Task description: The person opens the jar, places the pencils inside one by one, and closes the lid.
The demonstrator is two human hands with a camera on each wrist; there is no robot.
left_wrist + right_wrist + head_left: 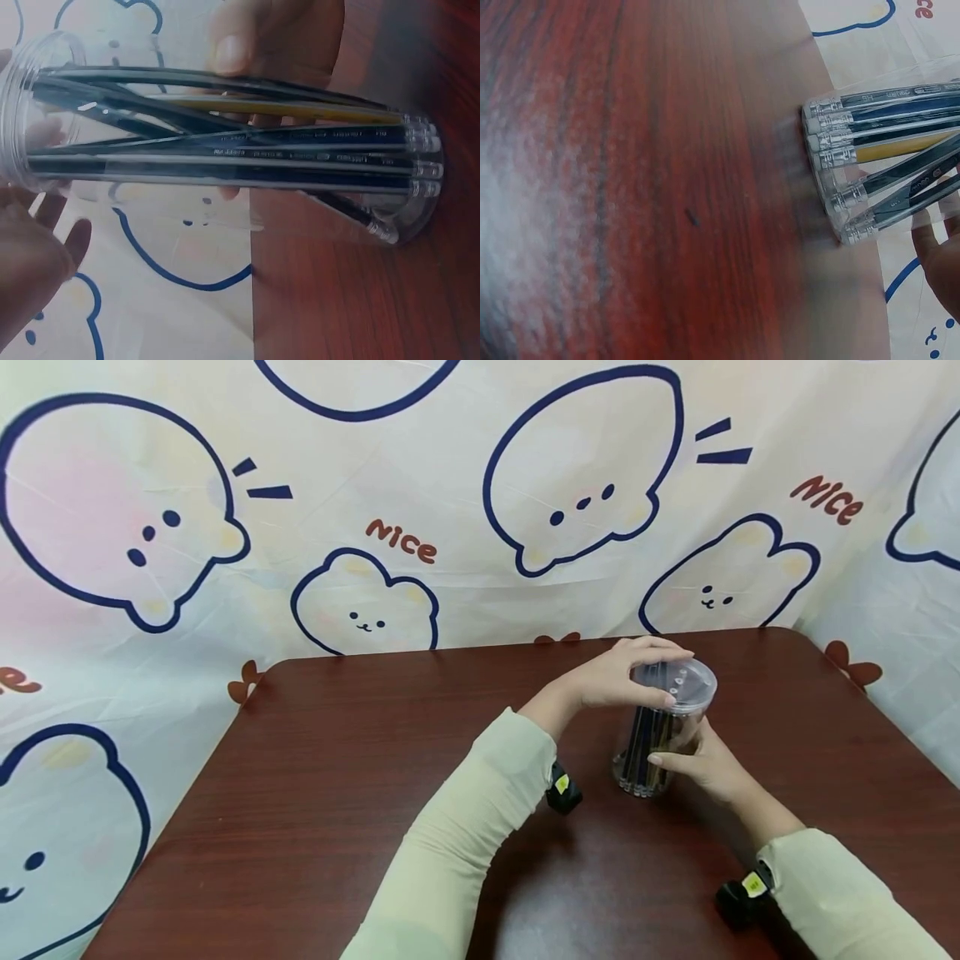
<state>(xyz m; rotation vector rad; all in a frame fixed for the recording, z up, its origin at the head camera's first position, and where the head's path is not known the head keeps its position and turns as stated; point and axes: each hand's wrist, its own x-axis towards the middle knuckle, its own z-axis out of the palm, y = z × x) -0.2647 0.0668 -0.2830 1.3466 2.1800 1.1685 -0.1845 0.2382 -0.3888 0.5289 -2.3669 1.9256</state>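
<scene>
A clear plastic jar (684,727) with a round transparent lid (693,683) stands on the table, leaning slightly. Inside are several dark pencils (225,140) and a yellow one (300,110), their eraser ends (826,142) down at the jar's base. My left hand (611,679) holds the lid from the left, thumb at the near rim and fingers across the far side. Lower down, my right hand (708,767) grips the jar's body from the right, its thumb across the front; its other fingers are partly hidden behind the jar.
The dark red-brown wooden table (360,777) ends at a back edge just beyond the jar. Behind it hangs a pale cloth (465,602) printed with cartoon bears. A black wrist camera (562,789) sits under the left wrist, another wrist camera (742,900) under the right.
</scene>
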